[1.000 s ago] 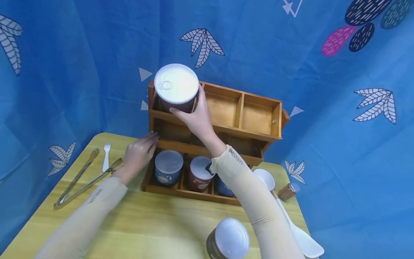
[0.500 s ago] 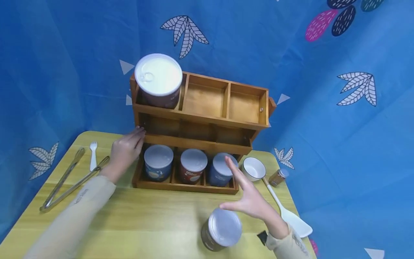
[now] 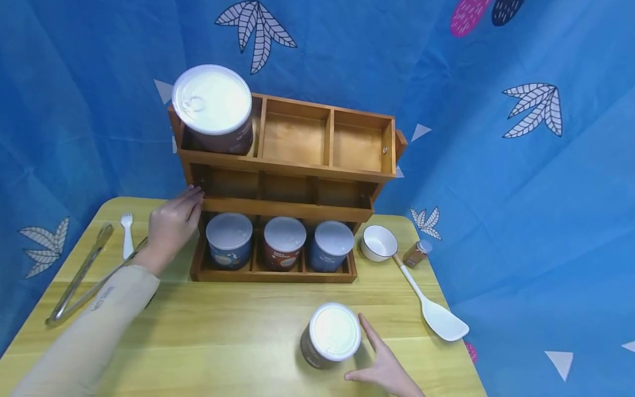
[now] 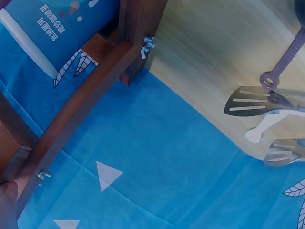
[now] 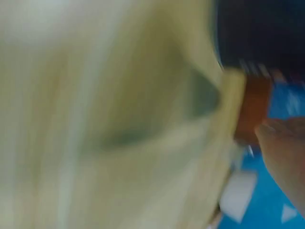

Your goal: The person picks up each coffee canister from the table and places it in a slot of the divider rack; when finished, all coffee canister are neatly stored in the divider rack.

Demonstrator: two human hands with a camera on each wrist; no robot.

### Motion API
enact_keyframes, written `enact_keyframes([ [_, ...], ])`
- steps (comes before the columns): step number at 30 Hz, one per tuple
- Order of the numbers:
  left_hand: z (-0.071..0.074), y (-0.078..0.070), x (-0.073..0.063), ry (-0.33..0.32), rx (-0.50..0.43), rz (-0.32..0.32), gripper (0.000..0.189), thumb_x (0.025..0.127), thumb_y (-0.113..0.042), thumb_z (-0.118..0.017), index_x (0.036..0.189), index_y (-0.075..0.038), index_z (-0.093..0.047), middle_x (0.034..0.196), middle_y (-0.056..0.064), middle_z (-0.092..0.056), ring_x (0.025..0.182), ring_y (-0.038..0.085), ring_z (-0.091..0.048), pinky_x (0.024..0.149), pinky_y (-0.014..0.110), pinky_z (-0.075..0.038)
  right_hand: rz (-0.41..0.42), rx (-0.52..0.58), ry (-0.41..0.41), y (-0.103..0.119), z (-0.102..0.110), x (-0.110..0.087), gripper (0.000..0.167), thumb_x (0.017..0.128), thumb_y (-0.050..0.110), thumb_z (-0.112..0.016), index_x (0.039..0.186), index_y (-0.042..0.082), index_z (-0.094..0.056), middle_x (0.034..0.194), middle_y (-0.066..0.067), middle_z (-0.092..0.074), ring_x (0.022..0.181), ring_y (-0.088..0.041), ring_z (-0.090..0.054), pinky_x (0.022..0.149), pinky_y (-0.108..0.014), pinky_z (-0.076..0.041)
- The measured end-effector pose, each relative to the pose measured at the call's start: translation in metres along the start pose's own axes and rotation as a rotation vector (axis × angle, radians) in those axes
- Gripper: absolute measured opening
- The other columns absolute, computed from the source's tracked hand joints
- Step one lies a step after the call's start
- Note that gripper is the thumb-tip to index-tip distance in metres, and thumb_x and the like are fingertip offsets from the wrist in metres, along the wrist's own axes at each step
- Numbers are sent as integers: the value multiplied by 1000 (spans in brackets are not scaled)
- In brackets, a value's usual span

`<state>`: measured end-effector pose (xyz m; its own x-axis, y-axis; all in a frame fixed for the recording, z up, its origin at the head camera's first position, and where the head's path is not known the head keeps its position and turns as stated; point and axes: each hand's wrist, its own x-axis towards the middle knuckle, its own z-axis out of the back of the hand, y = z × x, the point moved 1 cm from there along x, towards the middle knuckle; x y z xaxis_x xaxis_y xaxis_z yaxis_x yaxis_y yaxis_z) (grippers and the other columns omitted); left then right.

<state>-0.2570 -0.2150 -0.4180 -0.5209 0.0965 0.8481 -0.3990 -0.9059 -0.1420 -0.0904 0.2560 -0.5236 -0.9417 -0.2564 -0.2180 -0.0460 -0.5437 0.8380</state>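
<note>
My left hand [image 3: 171, 226] holds the left upright of a tiered wooden rack [image 3: 297, 140]; in the left wrist view a fingertip [image 4: 8, 198] lies against its dark side rail [image 4: 78, 107]. My right hand [image 3: 382, 366] is spread, thumb and fingers apart, just right of a dark can [image 3: 329, 336] with a pale lid on the table. A larger dark can [image 3: 213, 105] stands in the top tier's left compartment. Along the bottom tier are a blue can [image 3: 229, 242], a red can [image 3: 284, 245] and another blue can [image 3: 331, 247]. The right wrist view is blurred.
Metal tongs [image 3: 79, 275] and a white fork [image 3: 127, 237] lie left on the wooden table [image 3: 223, 325]. Right of the rack are a white enamel pot [image 3: 378, 249], a small jar [image 3: 417, 253] and a white spatula [image 3: 442, 321]. A blue cloth [image 3: 471, 182] hangs behind.
My right hand has let go of the large can in the top left compartment and moved down beside the table can. My left hand stays at the rack. The head view has shifted.
</note>
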Motion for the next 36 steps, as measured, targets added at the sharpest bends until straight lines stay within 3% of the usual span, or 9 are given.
enact_keyframes([
  [3,2,0,0,7,12,1,19,86,-4,-70,103,3,-75,109,20,-73,100,36,-72,72,51,-60,60,89,-33,-4,-21,13,123,55,16,-95,156,15,-25,159,-12,-36,147,-39,-32,118,-66,-20],
  [6,3,-1,0,35,32,-2,19,87,-5,-70,104,3,-74,110,21,-73,101,36,-72,75,52,-60,133,150,-84,-6,-36,22,118,49,12,-96,150,20,-36,145,-5,-54,135,-18,-51,120,-46,-33],
  [10,2,-4,1,55,33,1,19,87,-5,-70,104,3,-74,110,21,-73,101,37,-72,76,51,-60,232,185,-119,-9,-45,24,115,49,6,-95,148,13,-37,138,-6,-58,123,1,-54,112,-22,-40],
  [17,4,-3,2,47,30,17,19,87,-5,-70,104,3,-74,110,21,-73,100,37,-72,75,51,-60,263,238,-132,-5,-54,29,107,53,8,-94,145,14,-40,136,-6,-58,123,-4,-57,110,-24,-42],
  [22,3,-1,-1,46,27,3,20,86,-5,-71,104,3,-74,110,21,-73,101,37,-72,75,51,-60,303,267,-113,6,-50,33,97,57,2,-90,141,10,-42,131,2,-60,118,-3,-58,106,-23,-45],
  [27,2,1,-5,30,14,-15,20,86,-5,-72,104,3,-74,110,22,-73,101,37,-72,76,51,-60,521,257,-89,57,-24,40,102,57,-5,-85,144,-2,-32,134,13,-54,121,-1,-56,106,-24,-45],
  [31,2,3,-4,11,-4,1,20,85,-4,-71,103,2,-74,109,21,-73,101,37,-72,75,51,-60,682,191,-204,130,16,57,110,51,-4,-86,146,-4,-29,137,20,-49,123,2,-52,105,-21,-45],
  [36,1,2,-3,-2,-3,-3,19,85,-4,-71,103,2,-75,108,20,-74,99,36,-72,72,51,-60,856,256,-340,220,66,88,108,56,0,-89,148,4,-33,140,3,-52,129,-17,-52,109,-30,-46],
])
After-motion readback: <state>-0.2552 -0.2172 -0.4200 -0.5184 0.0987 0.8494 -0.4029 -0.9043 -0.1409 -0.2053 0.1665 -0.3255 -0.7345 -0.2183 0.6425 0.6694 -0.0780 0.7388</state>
